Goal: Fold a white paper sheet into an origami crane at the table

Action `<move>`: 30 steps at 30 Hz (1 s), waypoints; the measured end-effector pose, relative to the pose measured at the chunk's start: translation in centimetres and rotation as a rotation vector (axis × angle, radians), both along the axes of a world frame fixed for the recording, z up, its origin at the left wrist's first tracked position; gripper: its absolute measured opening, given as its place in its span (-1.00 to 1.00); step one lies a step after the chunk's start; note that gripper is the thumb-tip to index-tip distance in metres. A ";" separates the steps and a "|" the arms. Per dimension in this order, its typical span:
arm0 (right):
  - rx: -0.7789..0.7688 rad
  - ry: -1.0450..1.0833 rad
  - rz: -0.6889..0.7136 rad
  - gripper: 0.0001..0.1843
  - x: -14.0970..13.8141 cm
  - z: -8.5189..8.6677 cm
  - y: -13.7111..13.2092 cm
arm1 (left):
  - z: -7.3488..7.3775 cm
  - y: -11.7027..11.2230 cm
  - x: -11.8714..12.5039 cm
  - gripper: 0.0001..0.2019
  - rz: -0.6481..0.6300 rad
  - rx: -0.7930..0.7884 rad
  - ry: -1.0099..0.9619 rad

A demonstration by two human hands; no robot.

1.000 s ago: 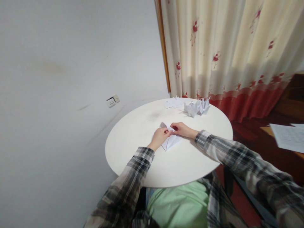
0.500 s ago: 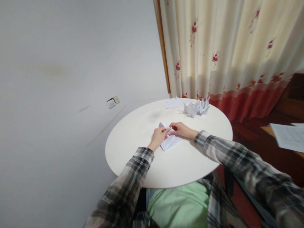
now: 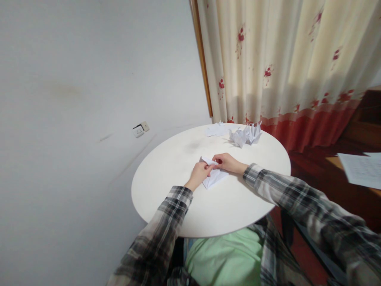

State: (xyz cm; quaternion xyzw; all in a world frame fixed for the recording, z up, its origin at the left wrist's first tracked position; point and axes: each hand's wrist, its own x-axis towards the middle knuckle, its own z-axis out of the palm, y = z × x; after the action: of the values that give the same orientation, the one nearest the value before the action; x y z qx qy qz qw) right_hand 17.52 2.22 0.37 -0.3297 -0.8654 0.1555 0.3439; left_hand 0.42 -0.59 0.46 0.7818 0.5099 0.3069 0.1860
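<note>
A white sheet of folded paper (image 3: 214,177) lies near the middle of the round white table (image 3: 166,174). My left hand (image 3: 200,172) pinches its upper left flap, fingers curled together. My right hand (image 3: 228,162) presses and pinches the paper's top from the right, fingertips meeting the left hand's. Both sleeves are plaid.
Several finished white paper folds (image 3: 245,134) and a flat paper piece (image 3: 216,129) sit at the table's far edge. A flowered curtain (image 3: 282,67) hangs behind. A brown side surface with a printed sheet (image 3: 361,170) is at right. A wall socket (image 3: 141,128) is at left.
Both hands stay on the paper; the fingers have shifted slightly and the top flap has been lifted and creased a little.
</note>
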 end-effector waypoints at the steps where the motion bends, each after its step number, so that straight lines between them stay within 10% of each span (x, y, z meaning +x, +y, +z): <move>1: 0.002 0.003 -0.001 -0.81 0.0 0.1 -0.1 | 0.0 0.0 0.0 -0.60 -0.009 -0.010 0.015; 30: 0.004 0.045 -0.067 -0.82 0.2 0.2 0.1 | 0.2 0.2 -0.1 -0.64 0.079 0.189 0.012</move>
State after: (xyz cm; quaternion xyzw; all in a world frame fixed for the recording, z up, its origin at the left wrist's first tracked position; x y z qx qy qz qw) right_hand 17.69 2.28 0.52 -0.3543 -0.8463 0.1494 0.3688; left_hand 0.33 -0.44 0.64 0.7771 0.5101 0.3559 0.0962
